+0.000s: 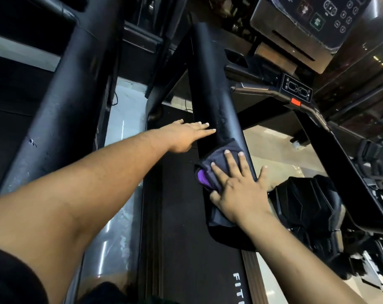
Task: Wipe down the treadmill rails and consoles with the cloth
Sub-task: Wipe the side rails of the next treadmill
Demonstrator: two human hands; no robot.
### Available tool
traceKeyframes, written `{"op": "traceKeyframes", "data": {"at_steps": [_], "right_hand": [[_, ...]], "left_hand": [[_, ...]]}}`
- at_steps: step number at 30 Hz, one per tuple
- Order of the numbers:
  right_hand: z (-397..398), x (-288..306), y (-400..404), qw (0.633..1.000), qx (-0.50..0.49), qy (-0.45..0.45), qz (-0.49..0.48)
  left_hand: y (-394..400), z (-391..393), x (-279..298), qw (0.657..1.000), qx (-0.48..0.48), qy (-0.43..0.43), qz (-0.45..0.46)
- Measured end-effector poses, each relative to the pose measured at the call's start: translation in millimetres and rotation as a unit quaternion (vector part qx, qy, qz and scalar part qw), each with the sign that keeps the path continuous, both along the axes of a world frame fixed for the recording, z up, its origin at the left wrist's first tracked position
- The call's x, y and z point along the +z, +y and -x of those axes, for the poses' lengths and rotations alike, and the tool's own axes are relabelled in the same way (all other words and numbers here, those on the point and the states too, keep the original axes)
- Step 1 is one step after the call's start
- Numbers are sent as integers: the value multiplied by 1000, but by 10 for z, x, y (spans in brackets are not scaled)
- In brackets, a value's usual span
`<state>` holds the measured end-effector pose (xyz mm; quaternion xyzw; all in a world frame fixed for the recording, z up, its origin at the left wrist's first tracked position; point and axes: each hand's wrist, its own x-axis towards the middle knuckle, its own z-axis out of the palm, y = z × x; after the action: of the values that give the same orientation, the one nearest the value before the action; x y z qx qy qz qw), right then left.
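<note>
On the black rail (217,95), the right hand (241,189) is pressing a dark cloth (214,172) flat, fingers spread; the left hand (186,137) is resting alongside, fingers extended together.

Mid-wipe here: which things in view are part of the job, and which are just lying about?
In the job: cloth, rail, console, right hand, left hand.
Lying about: black bag, floor cable.

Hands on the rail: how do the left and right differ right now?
The right hand lies spread flat on the cloth, pressing it to the padded rail. The left hand is bare, fingers straight, resting on the rail's side farther up. Both are open and touch the same rail.
</note>
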<state>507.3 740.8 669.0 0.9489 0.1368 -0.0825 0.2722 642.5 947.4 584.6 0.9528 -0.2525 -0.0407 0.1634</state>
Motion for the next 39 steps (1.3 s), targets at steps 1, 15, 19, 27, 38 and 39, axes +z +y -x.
{"op": "traceKeyframes", "data": {"at_steps": [1, 15, 19, 27, 38, 39], "right_hand": [[-146, 8, 53, 1000, -13, -8, -23], [-766, -80, 225, 997, -29, -30, -66], [-1357, -46, 479, 998, -34, -15, -56], [-1094, -147, 303, 997, -9, -61, -51], [-1734, -174, 575, 992, -7, -92, -84], [-1752, -175, 554, 993, -10, -87, -82]], "left_hand": [[4, 2, -13, 1000, -1, 1, 1], [96, -525, 22, 995, 55, 20, 81], [179, -931, 219, 994, 74, 9, 83], [463, -1530, 97, 993, 55, 7, 105], [609, -1929, -6, 989, 25, -22, 147], [633, -1975, 6, 988, 28, -24, 153]]}}
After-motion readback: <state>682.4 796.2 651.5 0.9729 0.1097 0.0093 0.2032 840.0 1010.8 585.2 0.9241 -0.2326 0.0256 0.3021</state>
